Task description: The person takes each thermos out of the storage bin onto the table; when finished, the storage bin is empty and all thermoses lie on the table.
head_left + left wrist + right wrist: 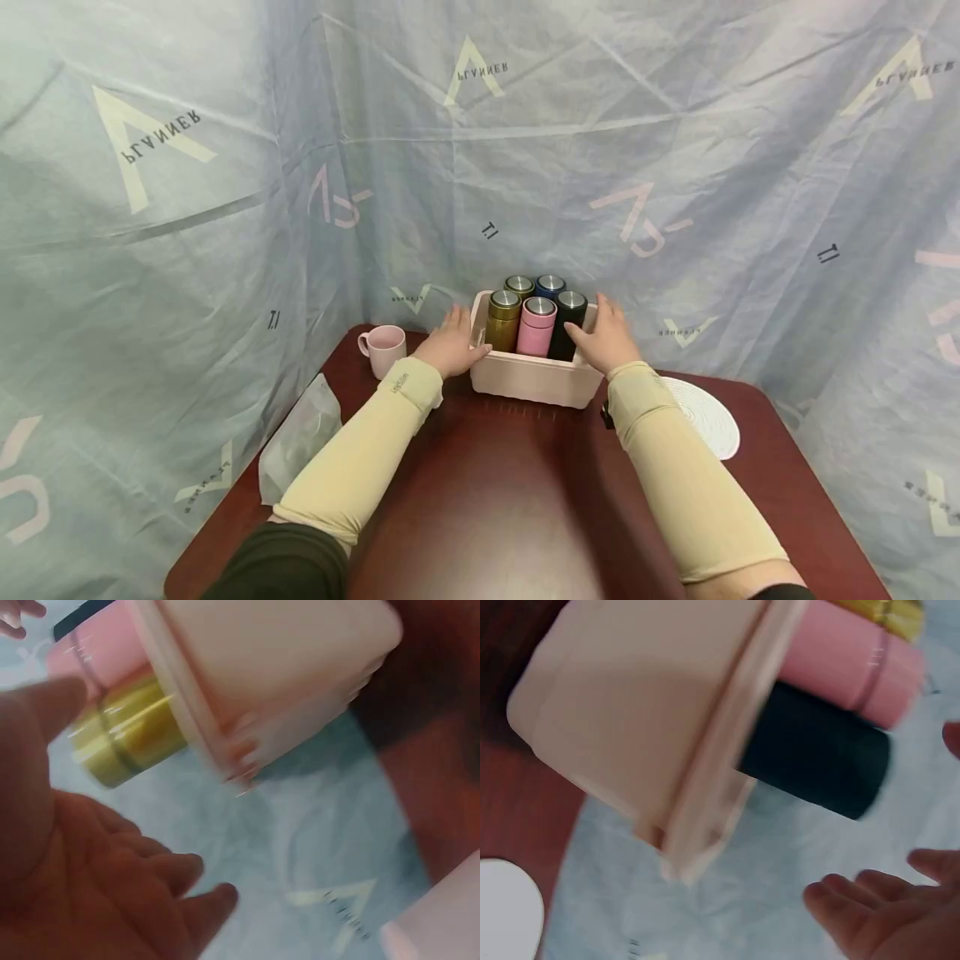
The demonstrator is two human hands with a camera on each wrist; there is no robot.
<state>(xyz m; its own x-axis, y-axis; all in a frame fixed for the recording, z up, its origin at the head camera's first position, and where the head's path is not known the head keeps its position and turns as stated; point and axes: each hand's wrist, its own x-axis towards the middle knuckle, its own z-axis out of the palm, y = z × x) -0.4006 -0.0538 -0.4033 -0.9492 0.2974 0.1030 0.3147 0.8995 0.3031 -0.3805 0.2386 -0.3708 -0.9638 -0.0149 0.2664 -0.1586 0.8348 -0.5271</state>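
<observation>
A pale pink bin (536,379) stands at the back of the table, holding several upright flasks with steel lids. In its front row are a gold flask (502,325), a pink flask (536,329) and a black flask (567,325). Behind these show another gold flask (519,285) and a blue flask (551,285). My left hand (450,346) is at the bin's left side, fingers loosely extended; the left wrist view shows a gap between hand and bin. On the right side my right hand (606,340) is likewise spread, and the right wrist view shows it apart from the black flask.
To the left of the bin is a pink mug (387,350), with a clear plastic bag (303,433) nearer the table's left edge. A white round woven mat (708,417) lies at the right, partly behind my right forearm. Printed fabric (525,167) hangs close behind the table.
</observation>
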